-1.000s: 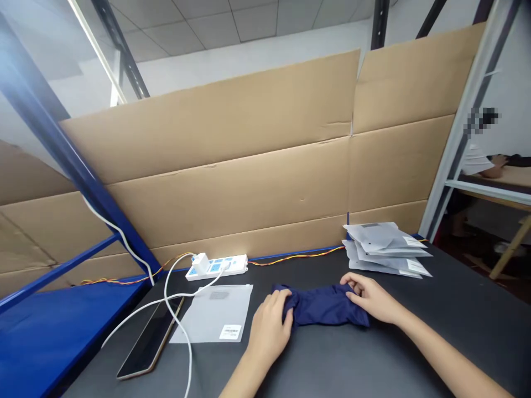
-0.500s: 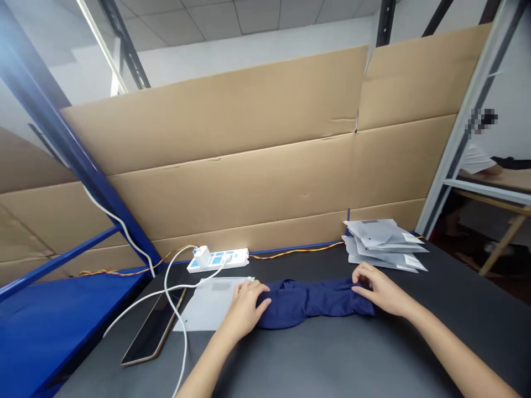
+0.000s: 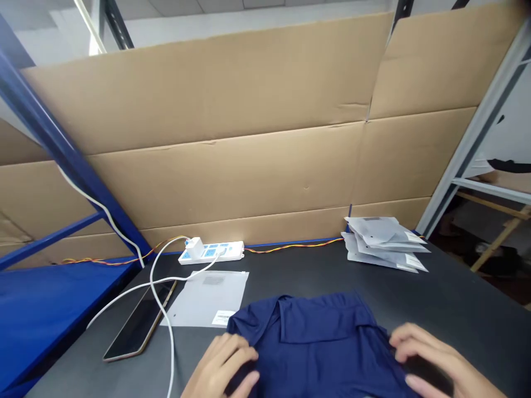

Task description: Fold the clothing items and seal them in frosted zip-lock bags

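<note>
Left hand (image 3: 224,365), right hand (image 3: 433,356) touch navy cloth (image 3: 315,354) at edges — tabletop (image 3: 290,276) room beyond.

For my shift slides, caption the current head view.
Left hand and right hand at opposite sides of navy cloth on a black tabletop, power strip behind.

Soft, fairly even indoor light brightens the cardboard (image 3: 228,182) behind the power strip (image 3: 234,252). Left of the strip, the slanting blue post (image 3: 62,132) carries a pale sheen; far to its right, the low space beyond the grey post (image 3: 458,160) sinks into dimness. In front of the strip and to its right, dark shadow gathers beneath the right grip (image 3: 448,355). Wide-angle stretch makes both posts lean outward from the strip, and print on the label (image 3: 223,318) before it is too small to read
</note>
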The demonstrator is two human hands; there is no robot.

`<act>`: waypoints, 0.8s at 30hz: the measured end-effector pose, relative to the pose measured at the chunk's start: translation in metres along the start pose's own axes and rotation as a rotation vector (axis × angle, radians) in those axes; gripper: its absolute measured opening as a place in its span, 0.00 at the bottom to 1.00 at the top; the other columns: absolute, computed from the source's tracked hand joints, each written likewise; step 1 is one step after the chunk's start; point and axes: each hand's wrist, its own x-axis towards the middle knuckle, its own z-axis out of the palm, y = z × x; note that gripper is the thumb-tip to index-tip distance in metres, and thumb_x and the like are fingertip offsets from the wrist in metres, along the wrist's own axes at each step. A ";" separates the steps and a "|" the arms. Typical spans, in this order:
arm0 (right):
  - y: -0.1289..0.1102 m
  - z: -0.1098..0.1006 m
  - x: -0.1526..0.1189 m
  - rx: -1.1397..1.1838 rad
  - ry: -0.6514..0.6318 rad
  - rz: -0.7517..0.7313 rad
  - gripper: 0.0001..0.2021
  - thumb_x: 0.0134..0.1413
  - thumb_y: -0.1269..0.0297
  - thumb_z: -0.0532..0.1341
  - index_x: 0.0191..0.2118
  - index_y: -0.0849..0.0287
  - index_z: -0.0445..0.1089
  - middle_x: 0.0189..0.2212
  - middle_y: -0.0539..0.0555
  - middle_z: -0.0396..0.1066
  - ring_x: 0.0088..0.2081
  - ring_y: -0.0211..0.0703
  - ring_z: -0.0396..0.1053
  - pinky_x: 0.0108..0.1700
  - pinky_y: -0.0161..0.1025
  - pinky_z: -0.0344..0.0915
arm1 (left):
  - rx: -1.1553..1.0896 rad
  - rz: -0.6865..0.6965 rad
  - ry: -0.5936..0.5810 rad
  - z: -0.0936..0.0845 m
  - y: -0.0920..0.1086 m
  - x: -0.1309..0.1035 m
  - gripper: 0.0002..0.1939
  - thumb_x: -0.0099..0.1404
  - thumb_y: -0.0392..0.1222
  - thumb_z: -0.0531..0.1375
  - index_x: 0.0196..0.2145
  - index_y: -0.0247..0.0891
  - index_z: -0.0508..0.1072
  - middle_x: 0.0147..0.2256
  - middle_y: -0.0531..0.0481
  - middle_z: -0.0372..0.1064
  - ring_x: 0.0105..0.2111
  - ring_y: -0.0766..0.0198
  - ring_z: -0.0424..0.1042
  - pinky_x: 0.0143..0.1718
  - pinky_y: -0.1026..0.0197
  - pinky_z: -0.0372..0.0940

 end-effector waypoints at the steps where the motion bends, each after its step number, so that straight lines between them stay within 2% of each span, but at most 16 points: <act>1: 0.001 -0.002 0.011 -0.035 -0.006 0.019 0.10 0.60 0.55 0.61 0.44 0.51 0.71 0.50 0.58 0.69 0.51 0.52 0.68 0.53 0.41 0.66 | 0.040 -0.034 0.034 0.002 0.000 0.011 0.12 0.70 0.46 0.58 0.50 0.46 0.70 0.46 0.47 0.72 0.44 0.55 0.72 0.47 0.57 0.66; 4: 0.004 0.000 0.045 -0.099 -0.056 -0.009 0.12 0.62 0.57 0.59 0.50 0.50 0.69 0.54 0.59 0.66 0.55 0.52 0.65 0.57 0.46 0.63 | 0.145 -0.047 -0.014 0.013 0.001 0.045 0.31 0.64 0.55 0.63 0.61 0.47 0.62 0.51 0.45 0.69 0.44 0.50 0.72 0.46 0.51 0.67; 6: 0.006 0.007 0.058 -0.109 -0.105 -0.051 0.10 0.64 0.59 0.57 0.48 0.50 0.70 0.50 0.58 0.68 0.52 0.51 0.66 0.56 0.47 0.64 | 0.196 -0.022 -0.093 0.021 0.001 0.060 0.33 0.61 0.56 0.65 0.61 0.49 0.61 0.49 0.46 0.70 0.40 0.50 0.73 0.43 0.51 0.67; 10: 0.006 0.016 0.057 -0.097 -0.120 -0.082 0.09 0.67 0.63 0.52 0.44 0.50 0.70 0.43 0.56 0.69 0.47 0.48 0.68 0.50 0.44 0.66 | 0.112 -0.010 -0.180 0.025 0.002 0.067 0.10 0.69 0.46 0.59 0.48 0.49 0.71 0.41 0.52 0.72 0.34 0.57 0.73 0.39 0.58 0.65; 13: 0.003 0.007 0.065 -0.086 -0.048 -0.090 0.09 0.68 0.64 0.51 0.46 0.49 0.68 0.41 0.55 0.70 0.46 0.48 0.68 0.49 0.44 0.66 | -0.110 -0.066 -0.138 0.010 -0.006 0.075 0.05 0.71 0.44 0.56 0.41 0.46 0.73 0.37 0.53 0.70 0.33 0.62 0.71 0.36 0.63 0.62; 16: 0.003 -0.006 0.108 -0.085 0.059 -0.078 0.09 0.68 0.63 0.50 0.46 0.51 0.67 0.41 0.56 0.71 0.45 0.49 0.68 0.49 0.45 0.65 | -0.326 -0.120 -0.100 -0.003 -0.030 0.104 0.07 0.69 0.45 0.57 0.37 0.43 0.74 0.31 0.54 0.67 0.31 0.64 0.68 0.31 0.65 0.59; 18: 0.009 -0.008 0.147 -0.104 0.067 -0.058 0.09 0.67 0.63 0.51 0.45 0.52 0.67 0.40 0.55 0.72 0.43 0.48 0.70 0.47 0.44 0.66 | -0.425 -0.155 -0.095 -0.003 -0.054 0.128 0.09 0.67 0.47 0.58 0.34 0.41 0.75 0.29 0.55 0.67 0.28 0.65 0.65 0.28 0.65 0.57; 21: 0.030 0.004 0.194 -0.191 0.015 -0.024 0.07 0.61 0.67 0.55 0.42 0.52 0.69 0.36 0.53 0.72 0.37 0.46 0.71 0.40 0.42 0.68 | -0.465 -0.183 -0.077 0.012 -0.089 0.154 0.11 0.65 0.48 0.59 0.32 0.39 0.76 0.27 0.54 0.67 0.26 0.64 0.64 0.28 0.65 0.56; 24: 0.050 0.023 0.206 -0.211 0.039 -0.003 0.06 0.59 0.66 0.57 0.41 0.53 0.70 0.35 0.53 0.70 0.35 0.47 0.70 0.40 0.44 0.67 | -0.503 -0.213 -0.026 0.031 -0.111 0.157 0.14 0.66 0.50 0.57 0.33 0.38 0.76 0.29 0.53 0.69 0.27 0.64 0.64 0.29 0.64 0.57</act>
